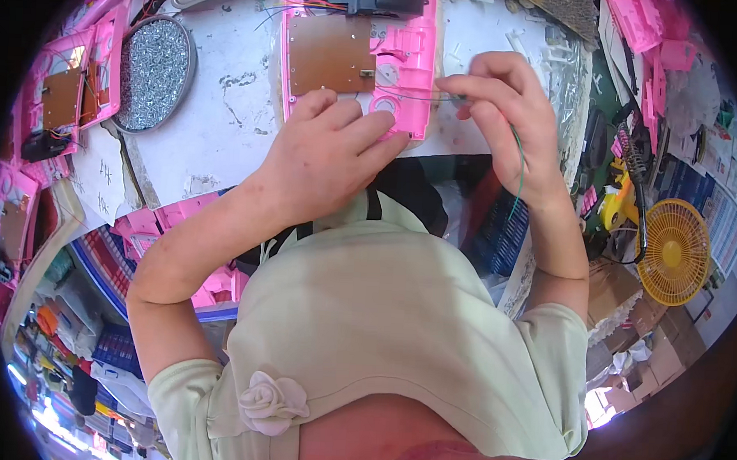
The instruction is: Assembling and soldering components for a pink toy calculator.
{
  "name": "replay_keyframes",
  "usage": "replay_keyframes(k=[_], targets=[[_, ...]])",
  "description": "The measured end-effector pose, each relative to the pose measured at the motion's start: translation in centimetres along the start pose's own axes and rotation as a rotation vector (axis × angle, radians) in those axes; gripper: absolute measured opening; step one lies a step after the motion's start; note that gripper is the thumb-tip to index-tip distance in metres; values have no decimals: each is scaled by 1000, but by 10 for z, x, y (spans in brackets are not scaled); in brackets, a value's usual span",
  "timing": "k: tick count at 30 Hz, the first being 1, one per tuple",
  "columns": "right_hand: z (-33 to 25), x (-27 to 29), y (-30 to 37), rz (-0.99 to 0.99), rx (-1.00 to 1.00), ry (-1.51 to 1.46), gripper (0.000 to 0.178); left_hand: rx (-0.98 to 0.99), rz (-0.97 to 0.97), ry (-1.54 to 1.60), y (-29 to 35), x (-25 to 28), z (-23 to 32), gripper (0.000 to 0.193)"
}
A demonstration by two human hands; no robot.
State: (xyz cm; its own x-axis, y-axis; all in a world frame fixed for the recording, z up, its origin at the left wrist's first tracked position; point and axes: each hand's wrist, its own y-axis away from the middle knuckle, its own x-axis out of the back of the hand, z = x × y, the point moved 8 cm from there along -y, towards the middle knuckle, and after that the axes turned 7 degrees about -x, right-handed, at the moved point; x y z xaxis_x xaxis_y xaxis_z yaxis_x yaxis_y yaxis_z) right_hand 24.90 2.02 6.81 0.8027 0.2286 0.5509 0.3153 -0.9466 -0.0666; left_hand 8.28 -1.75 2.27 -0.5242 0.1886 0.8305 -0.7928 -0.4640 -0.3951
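Note:
A pink plastic housing [417, 51] lies on the white worktop in front of me. Set into it are a brown circuit board [331, 60] and, along the far end, a long black part [366, 0]. My left hand [326, 154] is bent over the housing's near edge, its fingertips pressing at the edge and by the board's near side. Right of the housing, my right hand [513, 113] pinches a thin green wire [521, 167] between thumb and forefinger. The wire stretches left over the housing, and its loose end hangs below my palm.
At the left, a round tray [192, 70] holds many small metal pieces, beside another pink housing with a brown board [62, 97]. Pink parts [636, 24] are piled far right. A yellow fan grille [672, 253] and a black cable [642, 217] are at the right.

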Motion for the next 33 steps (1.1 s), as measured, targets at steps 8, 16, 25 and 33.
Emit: replay_keyframes(k=[8, 16, 25, 33], targets=[[-58, -21, 21, -171, 333, 181, 21, 90, 79, 116, -2, 14, -5, 41], [-42, -42, -4, -101, 270, 71, 46, -88, 138, 89, 15, 29, -5, 39], [-46, -92, -4, 23, 275, 412, 39, 524, 294, 155, 74, 51, -58, 11], [-44, -133, -8, -26, 230, 465, 33, 296, -294, 201, 92, -10, 10, 15]])
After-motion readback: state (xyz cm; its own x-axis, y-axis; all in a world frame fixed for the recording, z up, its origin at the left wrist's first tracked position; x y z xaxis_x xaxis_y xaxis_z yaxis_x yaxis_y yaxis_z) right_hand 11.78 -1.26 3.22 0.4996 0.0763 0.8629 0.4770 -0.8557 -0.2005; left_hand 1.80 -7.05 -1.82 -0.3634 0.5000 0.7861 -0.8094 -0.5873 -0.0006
